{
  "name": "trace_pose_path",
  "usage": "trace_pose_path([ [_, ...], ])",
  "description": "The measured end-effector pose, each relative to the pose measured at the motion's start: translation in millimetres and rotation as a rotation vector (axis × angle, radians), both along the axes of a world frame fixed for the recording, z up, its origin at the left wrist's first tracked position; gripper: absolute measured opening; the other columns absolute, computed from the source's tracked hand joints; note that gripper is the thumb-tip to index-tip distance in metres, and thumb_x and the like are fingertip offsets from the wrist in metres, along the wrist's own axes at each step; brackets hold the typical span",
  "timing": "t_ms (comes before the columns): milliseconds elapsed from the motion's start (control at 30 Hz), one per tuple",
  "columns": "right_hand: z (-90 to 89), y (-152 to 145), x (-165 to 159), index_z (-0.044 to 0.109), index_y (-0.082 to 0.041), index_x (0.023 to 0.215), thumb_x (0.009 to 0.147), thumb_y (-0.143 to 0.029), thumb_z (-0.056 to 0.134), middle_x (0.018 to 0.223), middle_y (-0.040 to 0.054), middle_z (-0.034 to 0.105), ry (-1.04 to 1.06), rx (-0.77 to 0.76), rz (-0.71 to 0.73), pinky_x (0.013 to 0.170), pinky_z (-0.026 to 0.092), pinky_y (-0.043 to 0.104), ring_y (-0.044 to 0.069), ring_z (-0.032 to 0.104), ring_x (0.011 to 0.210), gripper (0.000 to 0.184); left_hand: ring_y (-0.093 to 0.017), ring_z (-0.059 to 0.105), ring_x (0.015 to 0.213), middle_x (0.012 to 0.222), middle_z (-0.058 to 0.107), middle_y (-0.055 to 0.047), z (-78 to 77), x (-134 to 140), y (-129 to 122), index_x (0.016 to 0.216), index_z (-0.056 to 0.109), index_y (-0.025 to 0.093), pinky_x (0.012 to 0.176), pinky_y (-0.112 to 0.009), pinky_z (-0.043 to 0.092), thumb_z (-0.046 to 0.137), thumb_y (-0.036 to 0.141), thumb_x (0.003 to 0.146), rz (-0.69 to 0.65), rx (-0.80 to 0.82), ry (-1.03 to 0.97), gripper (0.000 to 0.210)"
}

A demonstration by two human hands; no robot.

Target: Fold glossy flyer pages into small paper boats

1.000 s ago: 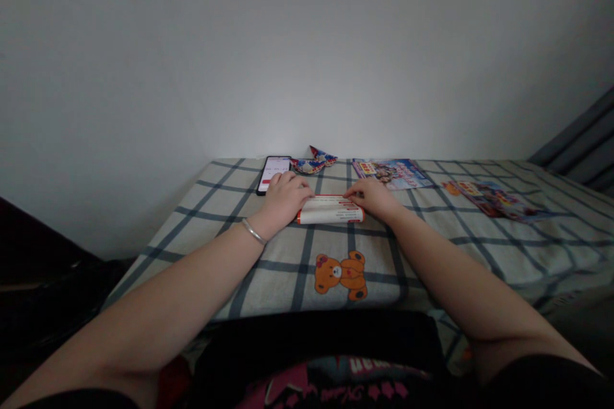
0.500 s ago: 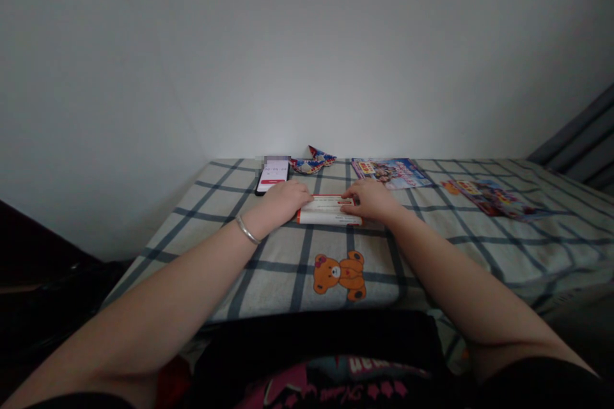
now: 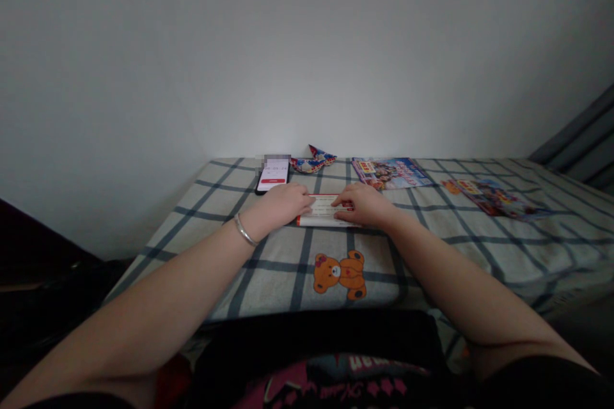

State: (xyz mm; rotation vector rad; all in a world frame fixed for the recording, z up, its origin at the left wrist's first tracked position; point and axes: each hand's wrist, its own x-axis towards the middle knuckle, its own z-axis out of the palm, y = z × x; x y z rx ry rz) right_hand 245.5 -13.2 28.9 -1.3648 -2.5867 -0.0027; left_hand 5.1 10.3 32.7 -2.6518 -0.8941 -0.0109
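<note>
A folded leaflet (image 3: 322, 211), white with red edges and small print, lies on the checked cloth in front of me. My left hand (image 3: 286, 199) grips its left end, fingers bent over the edge. Over the right end is my right hand (image 3: 362, 204), its curled fingers pressing on the paper and covering that part of it. Just beyond my left hand lies a phone (image 3: 274, 176) with a lit screen. A folded, colourful paper shape (image 3: 313, 162) with a raised point rests behind the leaflet.
Two printed flyers, a nearer-middle flyer (image 3: 391, 172) and a farther-right flyer (image 3: 496, 198), lie to the right. The checked cloth (image 3: 268, 281) bears a printed bear (image 3: 339, 273) close to my body. A white wall (image 3: 307, 64) rises along the back edge.
My right hand has shifted slightly left across the leaflet, and its fingers are more curled. The leaflet's front edge lies flatter. My left hand has barely moved.
</note>
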Motion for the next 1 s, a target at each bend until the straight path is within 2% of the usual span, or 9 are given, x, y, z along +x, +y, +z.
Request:
trace_pose_path([
  [133,1.3,-1.6,-2.0,0.075,-0.022,0.107,0.083,-0.046,0.068,0.104,0.0087,0.07,-0.023,0.017,-0.01,0.09,0.045,0.035,0.026,0.062,0.101,0.035,-0.024,0.063,0.09,0.098,0.066,-0.011,3.9,6.8,-13.7,0.109,0.066,0.013,0.071,-0.032,0.046,0.06,0.043,0.093,0.062,0.002,0.021,0.034],
  [400,1.2,-2.6,-4.3,0.074,-0.022,0.107,0.081,-0.048,0.068,0.105,0.0081,0.07,-0.041,0.02,-0.034,0.09,0.045,0.035,0.025,0.062,0.101,0.037,-0.028,0.063,0.097,0.106,0.066,-0.015,3.0,16.8,-30.0,0.114,0.065,0.011,0.076,-0.035,0.047,0.053,0.056,0.093,0.143,0.002,-0.03,0.052],
  [667,1.8,-6.0,-7.2,0.072,-0.022,0.108,0.075,-0.057,0.072,0.104,0.0087,0.069,-0.07,0.026,-0.043,0.087,0.046,0.037,0.027,0.061,0.099,0.049,-0.029,0.06,0.099,0.105,0.066,-0.017,-4.5,22.8,-35.9,0.113,0.065,0.006,0.083,-0.038,0.047,0.053,0.052,0.092,0.166,0.016,-0.082,0.052],
  [800,0.7,-6.1,-6.5,0.071,-0.021,0.109,0.072,-0.062,0.073,0.106,0.0098,0.068,-0.07,0.015,-0.038,0.088,0.046,0.037,0.027,0.061,0.098,0.056,-0.029,0.06,0.097,0.104,0.065,-0.017,-6.5,23.3,-36.6,0.113,0.064,0.006,0.081,-0.037,0.047,0.053,0.055,0.091,0.181,0.019,-0.099,0.055],
  [1000,-0.9,-4.5,-5.9,0.069,-0.021,0.109,0.071,-0.063,0.073,0.106,0.01,0.067,-0.067,0.009,-0.038,0.087,0.046,0.037,0.027,0.06,0.098,0.056,-0.029,0.061,0.094,0.102,0.065,-0.017,-4.9,25.0,-38.7,0.11,0.065,0.005,0.077,-0.037,0.048,0.052,0.06,0.09,0.206,0.021,-0.092,0.06],
])
